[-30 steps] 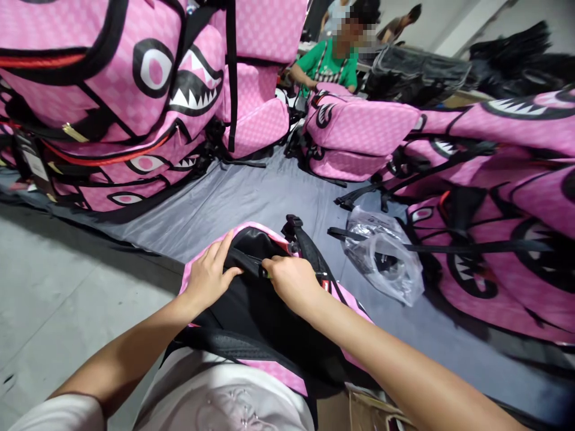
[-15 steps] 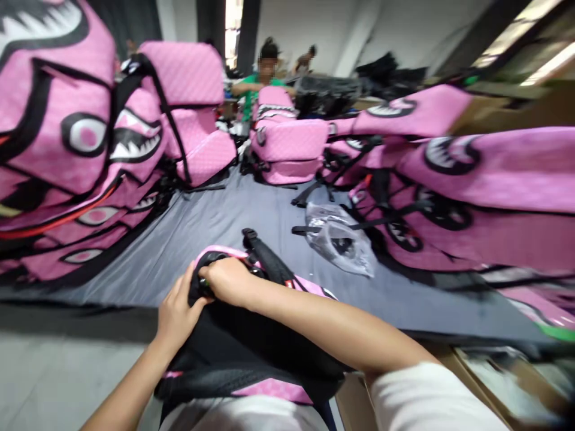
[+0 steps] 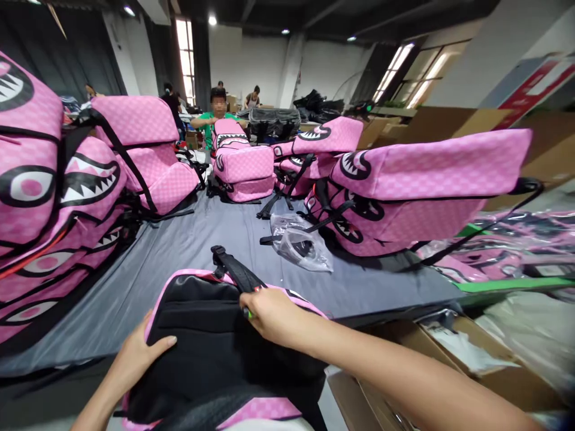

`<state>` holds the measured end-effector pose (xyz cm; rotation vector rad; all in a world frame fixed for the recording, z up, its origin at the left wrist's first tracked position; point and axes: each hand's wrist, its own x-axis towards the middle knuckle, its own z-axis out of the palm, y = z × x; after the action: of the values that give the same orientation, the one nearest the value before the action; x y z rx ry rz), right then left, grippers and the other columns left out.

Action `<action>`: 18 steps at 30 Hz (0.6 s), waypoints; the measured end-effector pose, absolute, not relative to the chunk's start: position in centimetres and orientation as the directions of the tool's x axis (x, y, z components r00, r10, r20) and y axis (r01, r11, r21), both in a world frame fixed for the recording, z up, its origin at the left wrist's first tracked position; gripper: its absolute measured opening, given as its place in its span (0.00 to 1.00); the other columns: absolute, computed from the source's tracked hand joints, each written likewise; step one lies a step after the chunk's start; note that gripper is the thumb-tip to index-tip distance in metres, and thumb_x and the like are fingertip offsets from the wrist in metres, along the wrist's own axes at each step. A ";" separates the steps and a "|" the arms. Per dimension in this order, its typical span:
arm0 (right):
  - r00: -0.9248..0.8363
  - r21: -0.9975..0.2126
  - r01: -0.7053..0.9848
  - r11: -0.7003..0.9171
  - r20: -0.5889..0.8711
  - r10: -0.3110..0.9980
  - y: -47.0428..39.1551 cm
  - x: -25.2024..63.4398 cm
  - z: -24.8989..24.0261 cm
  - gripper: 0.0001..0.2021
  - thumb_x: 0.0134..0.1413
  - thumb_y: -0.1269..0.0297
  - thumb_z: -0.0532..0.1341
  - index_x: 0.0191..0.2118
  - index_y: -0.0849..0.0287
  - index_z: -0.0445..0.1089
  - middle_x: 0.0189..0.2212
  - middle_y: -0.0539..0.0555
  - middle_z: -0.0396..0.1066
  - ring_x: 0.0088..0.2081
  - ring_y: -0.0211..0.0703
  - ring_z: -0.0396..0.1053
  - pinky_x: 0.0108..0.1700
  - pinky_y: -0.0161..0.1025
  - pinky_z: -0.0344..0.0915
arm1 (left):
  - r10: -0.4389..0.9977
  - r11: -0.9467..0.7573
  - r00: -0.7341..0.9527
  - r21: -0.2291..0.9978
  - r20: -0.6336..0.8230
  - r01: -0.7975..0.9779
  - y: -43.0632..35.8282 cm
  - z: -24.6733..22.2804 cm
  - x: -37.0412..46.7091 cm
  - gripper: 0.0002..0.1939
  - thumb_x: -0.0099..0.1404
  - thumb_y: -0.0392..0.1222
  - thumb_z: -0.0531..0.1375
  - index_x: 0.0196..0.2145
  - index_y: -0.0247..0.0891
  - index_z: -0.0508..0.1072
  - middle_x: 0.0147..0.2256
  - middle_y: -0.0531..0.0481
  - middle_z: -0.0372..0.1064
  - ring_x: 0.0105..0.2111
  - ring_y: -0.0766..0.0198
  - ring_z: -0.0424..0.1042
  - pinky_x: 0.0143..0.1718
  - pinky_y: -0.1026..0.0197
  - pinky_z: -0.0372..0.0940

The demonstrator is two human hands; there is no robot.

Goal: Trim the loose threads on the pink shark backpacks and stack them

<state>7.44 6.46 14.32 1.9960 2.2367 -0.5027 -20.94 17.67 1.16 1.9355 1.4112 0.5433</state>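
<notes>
A pink backpack [image 3: 193, 347] with a wide black panel leans at the table's near edge, close to my body. My left hand [image 3: 139, 353] grips its left edge, the thumb lying over the black panel and the fingers hidden behind. Over the upper right part of the bag, my right hand [image 3: 274, 314] is closed around a small object with a green end [image 3: 248, 312]. Most of that object is hidden, so its kind does not show. A black strap [image 3: 236, 266] with a buckle runs from the bag's top edge down to my right fingers.
Pink shark-face backpacks pile up at left [image 3: 31, 191] and right [image 3: 417, 167]. A clear plastic bag [image 3: 305, 248] lies on the grey-covered table [image 3: 188, 239]. Cardboard boxes [image 3: 516, 383] stand below right. A person in green [image 3: 209, 129] works across the table.
My right hand has moved right, away from the bag's top left corner. My left hand has slid lower along the left edge. More of the black panel shows, and the view has shifted right.
</notes>
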 end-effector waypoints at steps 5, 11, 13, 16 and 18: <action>-0.127 -0.462 0.840 -0.286 -0.679 0.723 1.2 9.0 9.9 0.18 0.49 0.71 0.61 0.48 0.57 0.74 0.22 0.45 0.68 0.18 0.33 0.66 0.22 0.29 0.63 | 0.933 -0.254 0.361 0.718 0.004 0.648 14.1 6.4 -19.5 0.24 0.56 0.60 0.61 0.43 0.42 0.80 0.36 0.51 0.80 0.37 0.48 0.79 0.38 0.54 0.74; -0.165 -0.665 0.571 -0.482 -0.668 0.726 -4.2 10.3 12.7 0.33 0.54 0.65 0.60 0.67 0.49 0.59 0.34 0.51 0.75 0.26 0.36 0.71 0.27 0.31 0.69 | 0.768 -0.626 0.547 0.573 0.334 0.530 10.2 18.7 -16.9 0.23 0.56 0.51 0.60 0.51 0.52 0.77 0.43 0.54 0.79 0.40 0.51 0.79 0.41 0.53 0.75; -0.167 -0.715 0.590 -0.375 -0.563 0.810 -5.2 10.5 14.9 0.33 0.52 0.64 0.63 0.65 0.44 0.62 0.47 0.53 0.75 0.41 0.41 0.75 0.39 0.33 0.72 | 0.680 -0.727 0.618 0.474 0.395 0.497 10.0 23.1 -16.4 0.24 0.56 0.50 0.59 0.51 0.56 0.77 0.43 0.55 0.79 0.40 0.52 0.79 0.41 0.53 0.74; -0.195 -0.777 0.563 -0.283 -0.457 0.868 -4.7 10.8 18.1 0.31 0.51 0.63 0.64 0.63 0.42 0.65 0.54 0.52 0.73 0.52 0.45 0.71 0.50 0.34 0.69 | 0.608 -0.793 0.689 0.330 0.394 0.512 10.7 29.3 -15.1 0.21 0.58 0.54 0.58 0.47 0.54 0.78 0.36 0.54 0.79 0.35 0.57 0.78 0.36 0.58 0.73; -0.215 -0.801 0.533 -0.273 -0.440 0.872 -3.3 11.2 20.1 0.30 0.53 0.62 0.63 0.63 0.43 0.64 0.51 0.52 0.74 0.45 0.42 0.74 0.43 0.33 0.70 | 0.583 -0.808 0.698 0.206 0.416 0.552 11.6 32.9 -13.9 0.23 0.57 0.61 0.57 0.43 0.48 0.80 0.26 0.55 0.73 0.28 0.62 0.75 0.31 0.62 0.69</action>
<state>11.22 -3.31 20.08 2.1271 2.0415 -1.8284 -13.92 11.57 32.90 2.8339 0.9481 0.7287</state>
